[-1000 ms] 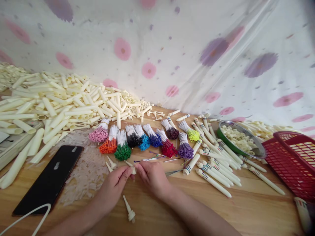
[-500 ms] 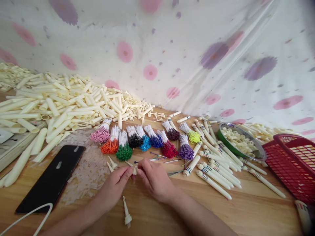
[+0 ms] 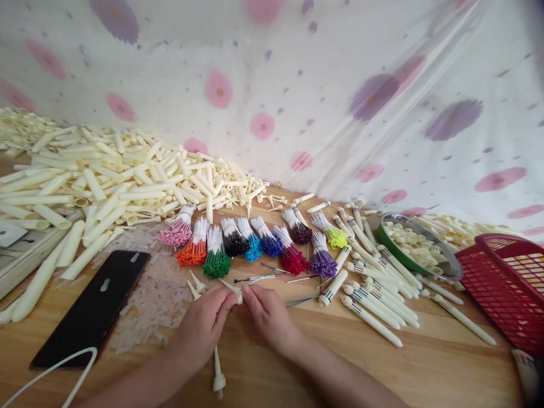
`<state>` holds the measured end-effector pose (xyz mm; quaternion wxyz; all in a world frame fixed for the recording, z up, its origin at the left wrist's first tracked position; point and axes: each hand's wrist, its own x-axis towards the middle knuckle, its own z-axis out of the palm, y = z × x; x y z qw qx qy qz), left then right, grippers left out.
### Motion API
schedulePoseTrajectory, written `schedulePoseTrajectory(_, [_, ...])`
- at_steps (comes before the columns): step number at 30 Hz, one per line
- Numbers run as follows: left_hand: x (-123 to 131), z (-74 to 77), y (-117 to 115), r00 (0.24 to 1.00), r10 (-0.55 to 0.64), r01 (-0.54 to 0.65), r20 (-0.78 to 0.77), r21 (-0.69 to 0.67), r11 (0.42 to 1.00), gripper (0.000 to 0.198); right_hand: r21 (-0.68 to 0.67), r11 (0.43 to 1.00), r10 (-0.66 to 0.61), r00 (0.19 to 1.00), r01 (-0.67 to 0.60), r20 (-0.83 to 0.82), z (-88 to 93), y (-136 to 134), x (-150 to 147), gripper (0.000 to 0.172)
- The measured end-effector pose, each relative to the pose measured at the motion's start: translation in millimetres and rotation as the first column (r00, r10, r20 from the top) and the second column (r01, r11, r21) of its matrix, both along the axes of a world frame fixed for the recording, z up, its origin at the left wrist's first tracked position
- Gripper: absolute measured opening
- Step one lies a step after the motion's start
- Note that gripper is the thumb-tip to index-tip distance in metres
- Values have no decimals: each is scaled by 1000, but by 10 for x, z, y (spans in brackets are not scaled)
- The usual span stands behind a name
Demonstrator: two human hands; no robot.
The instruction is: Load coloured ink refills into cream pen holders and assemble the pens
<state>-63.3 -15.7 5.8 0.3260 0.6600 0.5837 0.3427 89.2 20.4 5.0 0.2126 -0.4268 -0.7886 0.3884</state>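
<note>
My left hand (image 3: 206, 320) is closed, thumb and fingers pinching a small cream cone-shaped plastic pen part (image 3: 232, 288) whose narrow tip points up and left. The fingertips of my right hand (image 3: 270, 317) are pressed together at the wider end of the same part; the grip partly hides it. Below my left hand a similar part with a collar (image 3: 218, 381) lies on the wooden table. Two more cone parts (image 3: 196, 282) lie just past my left hand. Beyond both hands stand bundles of pen refills, among them green (image 3: 216, 262) and red (image 3: 293, 260).
Cream pen barrels (image 3: 127, 170) are heaped at the left, behind a black phone (image 3: 91, 306) with a white cable (image 3: 80, 356). Tweezers (image 3: 301, 300) lie beside my right hand. Multicolour pens (image 3: 374, 303), a green-sided bowl (image 3: 399, 249) and a red basket (image 3: 488, 289) occupy the right.
My right hand has turned slightly and its fingers now meet the left at the part's wide end. My left hand has shifted a little right, partly covering the loose part below.
</note>
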Motion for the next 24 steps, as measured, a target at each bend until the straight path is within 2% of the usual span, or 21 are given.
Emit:
schedulePoseTrajectory(1, [-3,7,3,999,-16,18,-32,52,998,31,-108,994,-5,999,0,-47,-5,-3,-4,51])
schedulePoseTrajectory(2, [-7,15,7,998,-25,29,-52,78,997,30,-158,987,-6,997,-6,-80,-4,-4,-2,51])
schedulePoseTrajectory(3, [-12,23,12,998,-27,31,-60,75,997,31,-141,990,-6,996,-7,-91,3,-3,4,50])
schedulePoseTrajectory(5, [-22,35,22,998,-19,19,-55,7,1000,34,60,998,0,998,3,-55,25,3,21,44])
schedulePoseTrajectory(7, [-24,42,26,999,-16,13,-49,-68,998,37,280,960,0,1000,-3,10,32,10,22,37])
schedulePoseTrajectory(8, [-20,43,26,998,-19,15,-53,-77,997,37,311,951,-8,1000,-1,29,24,13,15,37])
schedulePoseTrajectory(9, [-15,43,23,998,-22,18,-65,-65,998,36,279,960,-25,999,18,23,11,15,3,39])
schedulePoseTrajectory(11, [-4,43,16,995,-33,34,-95,6,999,34,67,996,-59,998,61,-34,-20,18,-22,45])
schedulePoseTrajectory(13, [-1,46,13,993,-42,50,-110,69,996,31,-158,986,-63,994,48,-94,-32,20,-28,50])
schedulePoseTrajectory(14, [-4,49,15,994,-42,49,-102,71,996,32,-189,981,-58,993,37,-106,-26,21,-21,51])
schedulePoseTrajectory(15, [-9,52,18,996,-38,42,-83,49,998,33,-149,988,-51,994,36,-99,-12,20,-9,51])
schedulePoseTrajectory(17, [-21,58,31,1000,-16,14,-26,-50,999,36,84,996,-31,999,35,-42,19,18,16,43])
schedulePoseTrajectory(19, [-29,64,42,1000,0,4,28,-160,987,38,310,951,3,1000,-13,30,31,13,24,34])
schedulePoseTrajectory(20, [-29,69,46,999,3,5,41,-188,982,39,355,934,9,999,-27,54,25,9,17,33])
schedulePoseTrajectory(22, [-25,81,48,1000,4,1,30,-161,987,39,302,953,-33,998,17,48,-2,-1,-10,35])
schedulePoseTrajectory(24, [-22,94,45,1000,14,-14,1,-74,997,38,162,983,-88,996,85,14,-21,-11,-34,37])
